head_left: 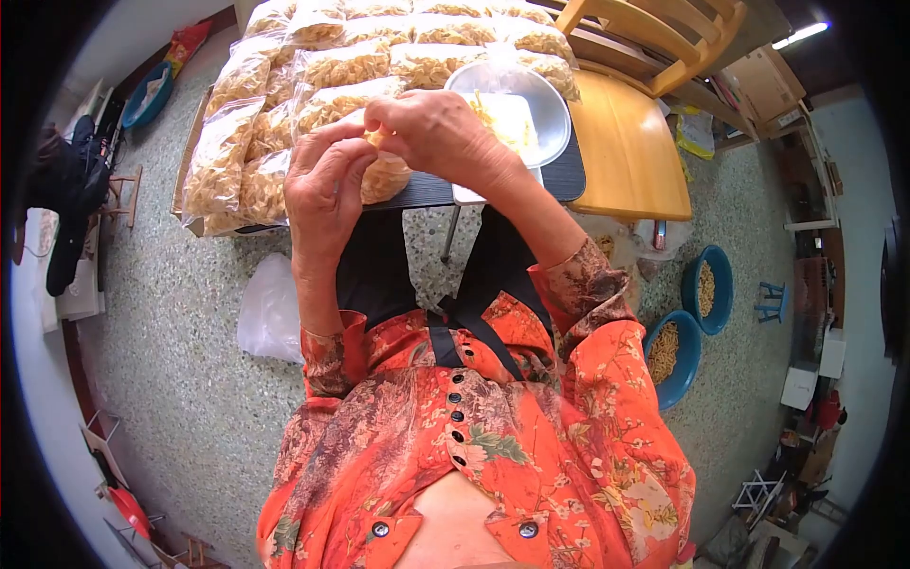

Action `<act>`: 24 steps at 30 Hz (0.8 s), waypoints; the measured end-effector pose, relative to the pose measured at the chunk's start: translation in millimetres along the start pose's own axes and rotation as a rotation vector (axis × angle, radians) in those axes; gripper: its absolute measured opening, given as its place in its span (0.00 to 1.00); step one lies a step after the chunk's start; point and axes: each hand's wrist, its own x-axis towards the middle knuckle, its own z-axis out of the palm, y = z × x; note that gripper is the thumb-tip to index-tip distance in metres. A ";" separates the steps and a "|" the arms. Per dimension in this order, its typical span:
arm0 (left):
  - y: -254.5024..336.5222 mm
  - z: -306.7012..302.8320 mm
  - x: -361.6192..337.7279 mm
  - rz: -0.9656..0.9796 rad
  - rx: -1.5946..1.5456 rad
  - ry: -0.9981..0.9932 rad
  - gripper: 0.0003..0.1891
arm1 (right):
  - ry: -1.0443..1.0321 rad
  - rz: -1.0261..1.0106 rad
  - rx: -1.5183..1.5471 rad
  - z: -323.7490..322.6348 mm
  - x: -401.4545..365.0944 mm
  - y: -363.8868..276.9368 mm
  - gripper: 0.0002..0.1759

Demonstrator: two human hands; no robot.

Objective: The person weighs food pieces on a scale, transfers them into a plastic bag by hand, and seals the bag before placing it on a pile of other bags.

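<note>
My left hand (pixel 327 185) and my right hand (pixel 431 133) meet above the table's front edge, fingers pinched close together. A small pale yellowish piece (pixel 377 138) shows between the fingertips of my right hand; my left fingertips are right beside it, and whether they grip it is hidden. Under and behind the hands lie clear plastic bags (pixel 351 100) filled with dried yellowish strips. A metal bowl (pixel 555 119) stands just right of my right hand, with a white container (pixel 517 123) holding yellowish bits inside it.
More filled bags (pixel 223 156) cover the dark table (pixel 431 192). A wooden chair (pixel 630 142) stands at the right. Two blue basins (pixel 678 365) with light brown contents sit on the floor at right. A white plastic bag (pixel 270 308) lies on the floor at left.
</note>
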 end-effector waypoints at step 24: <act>6.9 -11.7 -4.6 -0.135 0.000 -0.036 0.09 | -0.333 0.667 -0.322 -11.2 -31.8 96.4 0.30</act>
